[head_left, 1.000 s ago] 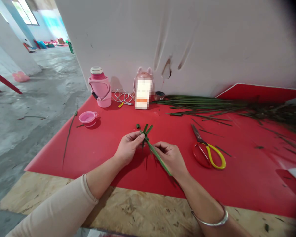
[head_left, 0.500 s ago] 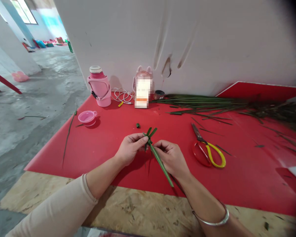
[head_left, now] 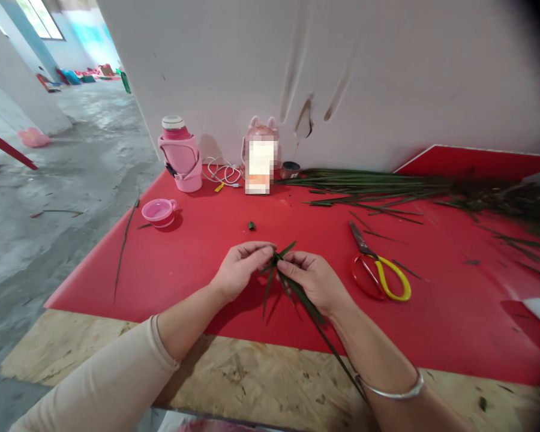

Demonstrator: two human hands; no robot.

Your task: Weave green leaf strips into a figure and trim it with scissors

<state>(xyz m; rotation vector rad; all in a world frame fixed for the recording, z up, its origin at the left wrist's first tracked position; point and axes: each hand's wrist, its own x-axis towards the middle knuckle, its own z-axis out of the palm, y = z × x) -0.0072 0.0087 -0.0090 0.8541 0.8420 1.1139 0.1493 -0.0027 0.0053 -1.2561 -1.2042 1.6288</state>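
Note:
A small knot of folded green leaf strips [head_left: 304,296] is pinched between my two hands above the red sheet. My left hand [head_left: 243,268] grips it from the left, thumb on top and fingers behind. From the right, my right hand [head_left: 312,279] closes thumb and fingers on the same knot. Loose strip ends stick out up and to the right and hang down below. One long thin strip trails under my right wrist toward the table's near edge. What the fingertips press on is partly hidden.
Scissors [head_left: 378,267] with red and yellow handles lie right of my hands. A rolled leaf piece [head_left: 251,226] sits behind them. Further back are a pink bottle [head_left: 183,162], a pink cup [head_left: 159,211], a cable [head_left: 225,174], a bright phone [head_left: 258,165] and a leaf bundle [head_left: 364,185].
My right hand has moved in against the knot and now pinches it. The woven piece has turned, so its strips point differently and the long thin strip shows more.

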